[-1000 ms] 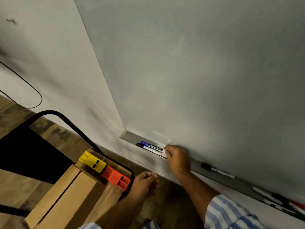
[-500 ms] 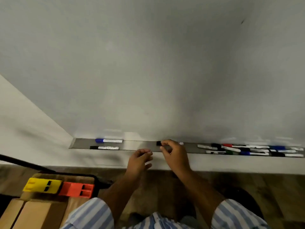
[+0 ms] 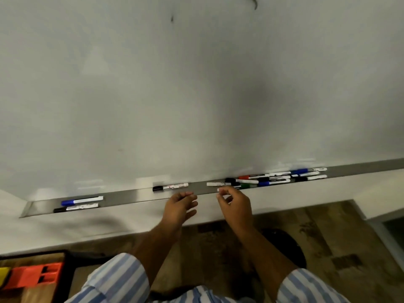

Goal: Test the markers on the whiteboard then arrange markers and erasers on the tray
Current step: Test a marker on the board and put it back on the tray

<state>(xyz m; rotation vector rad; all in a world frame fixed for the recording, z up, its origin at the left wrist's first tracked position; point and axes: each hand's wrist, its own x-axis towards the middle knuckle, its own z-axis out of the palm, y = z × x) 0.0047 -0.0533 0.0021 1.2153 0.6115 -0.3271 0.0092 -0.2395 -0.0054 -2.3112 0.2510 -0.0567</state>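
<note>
The whiteboard [image 3: 196, 84] fills most of the view, pale and nearly bare, with a small dark mark high on its face. Along the whiteboard's lower edge runs the grey tray [image 3: 131, 196], a long narrow ledge rising slightly toward the right. Below the tray lie a pale wall strip and then patterned flooring. The person's 2 forearms in blue-and-white striped sleeves [image 3: 122, 278] reach up toward the tray's middle. The left hand [image 3: 178, 207] hovers just below the tray's front lip, fingers loosely extended and apart, holding nothing. The right hand [image 3: 235, 203] sits just beside it, fingers curled with thumb and forefinger close together near the tray lip; whether they pinch anything cannot be told. An orange eraser [image 3: 32, 275] lies far below the tray's left end, with a yellow eraser [image 3: 4, 274] touching its left side at the frame edge. On the tray, a cluster of markers [image 3: 277, 179] in red, green, blue and black crowds the stretch right of the right hand. A single black-capped marker [image 3: 170, 186] rests above the left hand. At the tray's left end lie 2 more: a blue-capped marker [image 3: 82, 200] and, just in front of it, another black-capped marker [image 3: 75, 208].
</note>
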